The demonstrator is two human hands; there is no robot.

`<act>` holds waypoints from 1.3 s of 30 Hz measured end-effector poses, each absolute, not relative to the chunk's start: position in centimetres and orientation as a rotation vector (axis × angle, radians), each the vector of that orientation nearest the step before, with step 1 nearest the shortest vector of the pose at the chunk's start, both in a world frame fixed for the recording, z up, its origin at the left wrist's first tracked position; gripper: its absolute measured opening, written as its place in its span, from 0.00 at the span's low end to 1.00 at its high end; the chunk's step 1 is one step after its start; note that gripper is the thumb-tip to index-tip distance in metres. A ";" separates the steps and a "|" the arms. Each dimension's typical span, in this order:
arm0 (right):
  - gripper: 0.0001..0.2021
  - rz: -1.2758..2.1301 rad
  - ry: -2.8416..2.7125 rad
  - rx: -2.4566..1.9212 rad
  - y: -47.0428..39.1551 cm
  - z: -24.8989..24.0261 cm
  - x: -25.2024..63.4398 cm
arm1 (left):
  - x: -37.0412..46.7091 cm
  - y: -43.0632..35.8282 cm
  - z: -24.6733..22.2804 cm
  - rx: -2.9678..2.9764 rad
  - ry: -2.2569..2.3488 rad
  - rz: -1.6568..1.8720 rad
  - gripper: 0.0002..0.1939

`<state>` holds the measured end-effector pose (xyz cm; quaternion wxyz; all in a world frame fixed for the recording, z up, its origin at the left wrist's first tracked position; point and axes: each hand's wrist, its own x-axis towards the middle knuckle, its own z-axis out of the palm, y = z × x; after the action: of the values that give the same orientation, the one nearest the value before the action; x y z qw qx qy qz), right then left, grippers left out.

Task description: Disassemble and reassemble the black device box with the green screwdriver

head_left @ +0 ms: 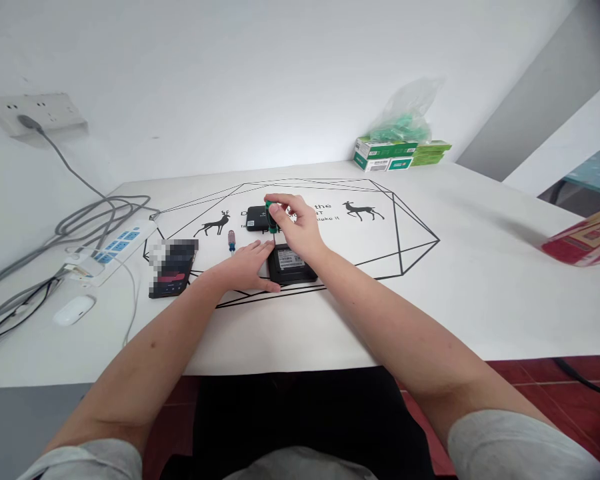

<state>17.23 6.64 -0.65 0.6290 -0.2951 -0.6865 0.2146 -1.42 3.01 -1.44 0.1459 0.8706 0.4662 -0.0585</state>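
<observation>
On the white table (480,267), at its left side, there is a power strip (117,250) with grey cables (80,223) lying in loops beside it. Near the strip there is one small white case (75,311), and to the right of this case there is a phone (174,268), which is partly blurred. At the back, near the wall (220,80), stand green and white boxes (385,155), and a clear plastic bag (410,113) rests on them. One grey plug (29,122) sits in the wall socket (50,113).
</observation>
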 end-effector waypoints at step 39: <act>0.16 0.478 -1.558 -0.677 6.7 -0.6 17.3 | -1.6 3.1 -1.6 2.490 1.340 -0.149 0.68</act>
<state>17.29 6.66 -0.63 0.6355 -0.2963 -0.6817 0.2091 -1.55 3.09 -1.65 0.1543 0.8688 0.4675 -0.0521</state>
